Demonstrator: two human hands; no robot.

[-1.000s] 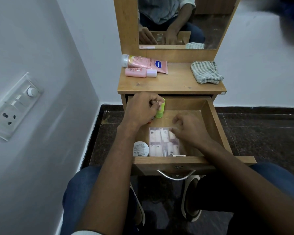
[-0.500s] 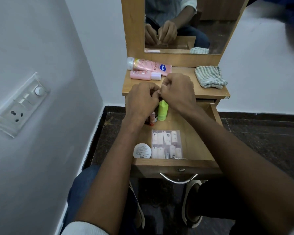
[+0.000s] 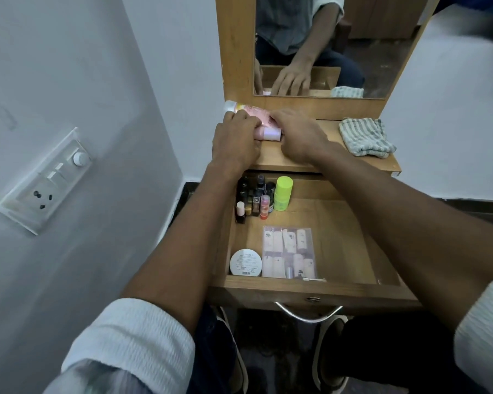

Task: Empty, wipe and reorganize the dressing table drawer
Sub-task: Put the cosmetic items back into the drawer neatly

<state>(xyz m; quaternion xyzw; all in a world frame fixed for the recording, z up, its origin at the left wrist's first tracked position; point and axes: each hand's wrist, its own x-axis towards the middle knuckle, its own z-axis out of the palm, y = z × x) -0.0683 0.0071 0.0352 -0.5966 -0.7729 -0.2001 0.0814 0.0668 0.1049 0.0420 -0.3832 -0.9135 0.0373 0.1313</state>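
Observation:
The wooden drawer [image 3: 310, 291] stands pulled open below the dressing table top [image 3: 310, 160]. Both hands are up on the table top at its back left. My left hand [image 3: 235, 140] curls over a small pink bottle [image 3: 268, 134] with a pale cap. My right hand [image 3: 299, 137] lies over a pink tube [image 3: 251, 110] whose white cap [image 3: 230, 106] points left. Inside the drawer, several small bottles [image 3: 252, 199] and a green container [image 3: 283, 194] stand at the back left. A clear pouch of sachets [image 3: 289, 251] and a round white tin [image 3: 245, 262] lie at the front.
A striped folded cloth [image 3: 365, 136] lies on the table top at the right. A mirror [image 3: 325, 44] rises behind the top. A switchboard [image 3: 44, 180] is on the left wall. The drawer's metal handle [image 3: 308, 314] sits above my knees and shoes.
Both hands rose out of the drawer and moved back onto the table top, onto the pink bottle and tube. The green container now stands in the drawer with no hand on it.

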